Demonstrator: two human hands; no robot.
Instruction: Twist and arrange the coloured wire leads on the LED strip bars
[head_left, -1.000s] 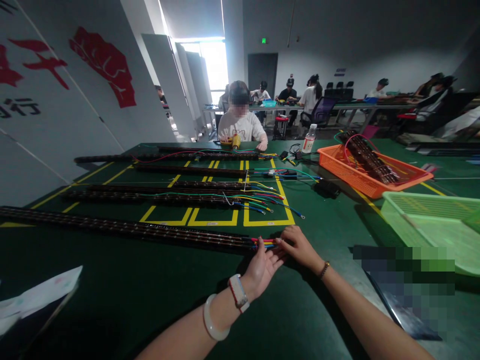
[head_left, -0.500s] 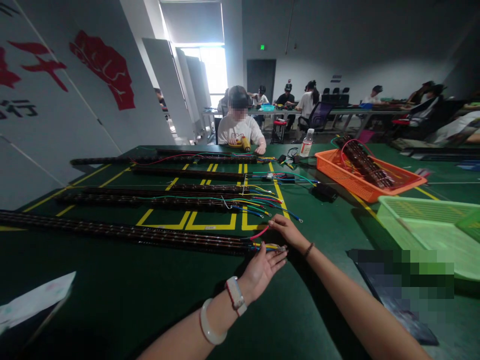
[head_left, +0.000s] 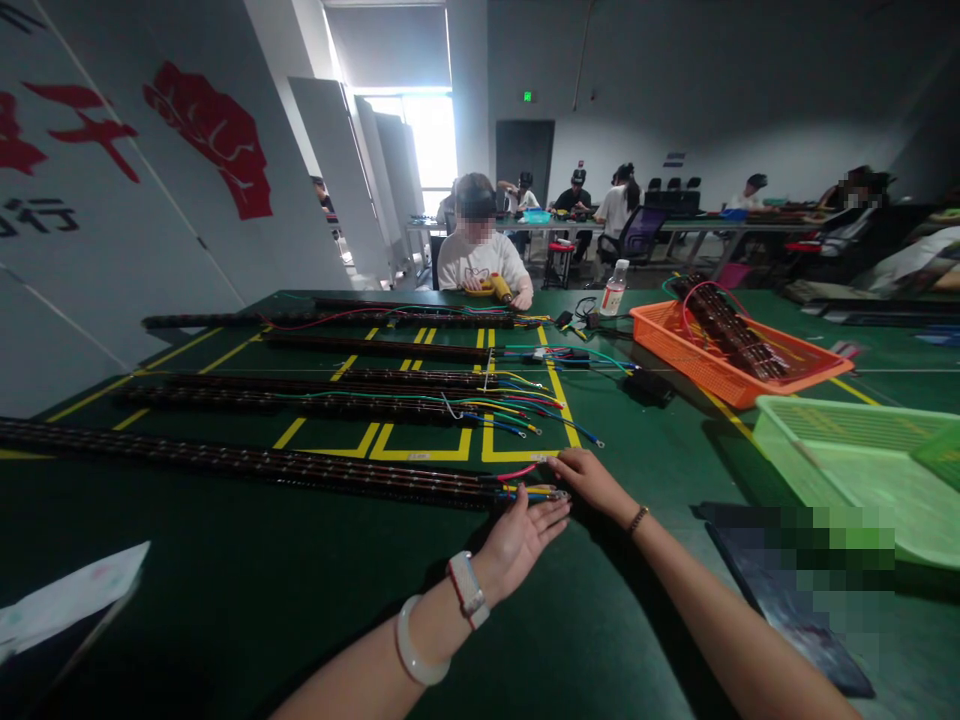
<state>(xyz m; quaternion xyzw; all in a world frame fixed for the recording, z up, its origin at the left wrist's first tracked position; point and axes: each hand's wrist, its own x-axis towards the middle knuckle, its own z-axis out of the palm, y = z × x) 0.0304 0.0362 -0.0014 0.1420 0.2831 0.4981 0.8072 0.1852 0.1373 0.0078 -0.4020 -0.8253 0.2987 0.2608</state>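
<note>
The nearest long dark cable bundle (head_left: 300, 470) lies across the table, its coloured wires at the right end. My left hand (head_left: 525, 540), palm up with fingers stretched out, is open against the yellow and blue wires (head_left: 536, 493), whose metal lugs rest by its fingertips. Just above it, my right hand (head_left: 592, 482) is closed at the tip of the red wire (head_left: 519, 471) in a pinch; the fingers partly hide that tip. Farther back, another dark bundle (head_left: 360, 400) has blue, yellow, green and red wires ending in ring lugs.
At right stand an orange basket (head_left: 697, 370) with a dark bundle in it and a green basket (head_left: 795, 450). A dark flat sheet (head_left: 787, 610) lies near my right forearm. Opposite, a person (head_left: 480, 255) holds a yellow tool (head_left: 501, 290). A bottle (head_left: 613, 290) stands behind.
My right hand has moved slightly right and down, and the red wire now lies straighter and lower. My left hand has barely moved. The person opposite has shifted the yellow tool right.
</note>
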